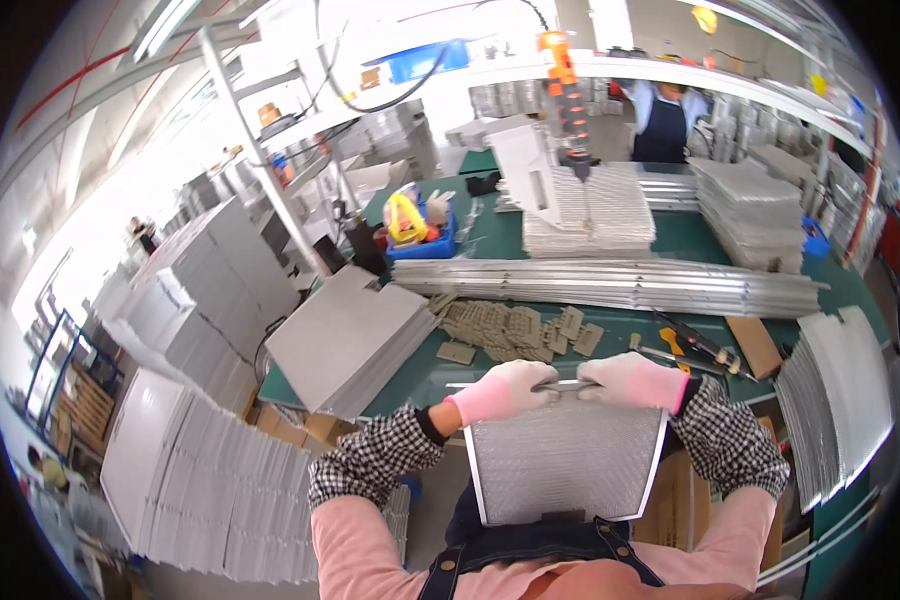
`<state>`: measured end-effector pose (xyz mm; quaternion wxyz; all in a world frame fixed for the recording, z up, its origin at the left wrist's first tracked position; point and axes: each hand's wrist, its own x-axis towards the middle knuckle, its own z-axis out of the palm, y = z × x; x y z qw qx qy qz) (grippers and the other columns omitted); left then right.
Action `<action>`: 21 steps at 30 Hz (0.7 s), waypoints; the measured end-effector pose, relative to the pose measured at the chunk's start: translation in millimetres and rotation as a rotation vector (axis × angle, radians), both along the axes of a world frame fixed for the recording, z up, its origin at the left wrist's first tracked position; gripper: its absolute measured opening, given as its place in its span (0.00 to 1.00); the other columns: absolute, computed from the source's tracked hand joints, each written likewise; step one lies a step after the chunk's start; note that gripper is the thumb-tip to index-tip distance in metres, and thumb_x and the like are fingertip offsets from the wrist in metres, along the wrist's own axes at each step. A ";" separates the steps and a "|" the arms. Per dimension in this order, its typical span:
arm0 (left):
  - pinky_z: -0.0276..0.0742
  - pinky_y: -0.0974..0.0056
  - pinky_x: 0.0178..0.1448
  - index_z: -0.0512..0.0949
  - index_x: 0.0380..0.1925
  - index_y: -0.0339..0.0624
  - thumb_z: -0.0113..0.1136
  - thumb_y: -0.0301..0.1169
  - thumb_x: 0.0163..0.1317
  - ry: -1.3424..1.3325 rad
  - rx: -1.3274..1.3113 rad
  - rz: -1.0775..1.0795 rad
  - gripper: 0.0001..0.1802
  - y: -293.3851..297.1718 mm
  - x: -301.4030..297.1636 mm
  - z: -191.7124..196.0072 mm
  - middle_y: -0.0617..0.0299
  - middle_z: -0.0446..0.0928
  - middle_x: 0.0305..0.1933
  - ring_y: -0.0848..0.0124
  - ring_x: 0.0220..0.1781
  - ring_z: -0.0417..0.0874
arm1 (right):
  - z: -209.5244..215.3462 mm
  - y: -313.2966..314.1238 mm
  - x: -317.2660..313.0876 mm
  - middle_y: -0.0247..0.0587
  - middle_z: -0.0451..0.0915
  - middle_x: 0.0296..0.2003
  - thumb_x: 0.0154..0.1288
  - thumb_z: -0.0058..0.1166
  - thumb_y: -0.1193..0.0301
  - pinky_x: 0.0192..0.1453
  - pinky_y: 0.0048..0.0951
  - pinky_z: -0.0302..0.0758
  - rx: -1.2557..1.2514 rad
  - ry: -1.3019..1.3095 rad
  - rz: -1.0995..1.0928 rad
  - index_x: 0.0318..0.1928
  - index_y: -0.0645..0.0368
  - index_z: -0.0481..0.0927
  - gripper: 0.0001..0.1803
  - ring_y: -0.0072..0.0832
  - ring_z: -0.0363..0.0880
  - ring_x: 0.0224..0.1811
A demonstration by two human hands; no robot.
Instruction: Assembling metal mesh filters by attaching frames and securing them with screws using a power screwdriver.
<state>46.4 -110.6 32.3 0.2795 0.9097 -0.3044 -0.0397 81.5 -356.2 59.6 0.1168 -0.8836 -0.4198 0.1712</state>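
Note:
A grey mesh filter panel (568,460) with a thin pale frame leans between my body and the table edge, its far edge raised. My left hand (505,390), in a white glove with a pink cuff, is closed on that far edge left of its middle. Closed on the same edge, a little to the right, is my right hand (635,382), gloved alike. A narrow metal strip shows between the fingertips; whether it is part of the frame I cannot tell. Just beyond my hands lies a pile of flat tan-grey slotted pieces (505,328).
Long metal strips (610,287) lie across the green table (400,375). An orange power screwdriver (570,100) hangs above stacked panels (595,215). Tools, including a black screwdriver (700,340), lie right. White sheets (345,335) stand left, mesh panels (835,400) right. Another person (662,120) stands far back.

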 end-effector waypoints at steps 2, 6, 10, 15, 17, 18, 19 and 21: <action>0.78 0.51 0.54 0.81 0.46 0.39 0.59 0.45 0.64 0.058 0.277 0.065 0.21 5.1 -1.0 25.2 0.46 0.83 0.44 0.48 0.48 0.83 | -4.9 -11.6 0.3 0.54 0.81 0.40 0.71 0.53 0.57 0.48 0.45 0.77 0.076 -0.045 0.013 0.46 0.59 0.76 0.17 0.50 0.82 0.44; 0.77 0.51 0.52 0.80 0.44 0.37 0.58 0.44 0.65 0.075 0.218 0.043 0.20 35.7 -4.8 25.0 0.45 0.82 0.42 0.48 0.47 0.83 | -13.1 -39.5 12.8 0.51 0.81 0.38 0.69 0.57 0.60 0.49 0.39 0.76 0.091 0.114 -0.072 0.46 0.61 0.76 0.17 0.42 0.81 0.44; 0.76 0.50 0.49 0.77 0.40 0.34 0.57 0.42 0.66 0.062 0.069 -0.007 0.18 31.2 -3.5 13.8 0.42 0.80 0.38 0.45 0.44 0.83 | -13.3 -13.3 7.7 0.50 0.81 0.38 0.68 0.58 0.61 0.52 0.38 0.76 0.133 0.070 -0.057 0.47 0.60 0.77 0.16 0.42 0.81 0.47; 0.78 0.53 0.47 0.79 0.41 0.37 0.61 0.46 0.64 0.152 0.096 -0.033 0.21 47.6 -7.1 27.8 0.47 0.80 0.35 0.50 0.43 0.84 | -3.9 41.2 -11.5 0.50 0.80 0.39 0.67 0.58 0.64 0.49 0.39 0.77 0.220 0.074 -0.019 0.46 0.59 0.77 0.14 0.44 0.82 0.45; 0.78 0.53 0.49 0.81 0.42 0.37 0.61 0.48 0.63 0.050 0.038 0.010 0.23 61.6 -19.5 22.1 0.46 0.81 0.37 0.50 0.44 0.84 | -9.5 40.5 -6.4 0.50 0.80 0.38 0.66 0.58 0.64 0.48 0.39 0.77 0.243 0.090 0.016 0.45 0.59 0.77 0.13 0.44 0.82 0.44; 0.79 0.53 0.50 0.82 0.43 0.37 0.62 0.50 0.61 -0.050 -0.016 0.045 0.25 67.5 -25.2 16.5 0.46 0.82 0.39 0.50 0.46 0.84 | -13.2 39.6 -3.0 0.49 0.79 0.38 0.66 0.58 0.65 0.47 0.38 0.77 0.270 0.108 0.043 0.44 0.59 0.77 0.12 0.44 0.82 0.43; 0.79 0.53 0.49 0.83 0.42 0.38 0.62 0.52 0.61 -0.070 -0.038 0.084 0.26 70.4 -29.4 6.9 0.47 0.82 0.37 0.51 0.44 0.85 | -15.7 38.9 -0.3 0.48 0.79 0.37 0.65 0.59 0.67 0.46 0.36 0.76 0.283 0.121 0.066 0.43 0.60 0.77 0.12 0.41 0.81 0.40; 0.80 0.53 0.47 0.84 0.40 0.39 0.63 0.53 0.61 -0.083 -0.068 0.189 0.26 65.8 -37.4 -10.0 0.49 0.83 0.35 0.52 0.41 0.85 | -14.9 38.6 0.7 0.47 0.78 0.36 0.64 0.59 0.67 0.45 0.35 0.75 0.290 0.182 0.071 0.43 0.61 0.77 0.12 0.40 0.80 0.39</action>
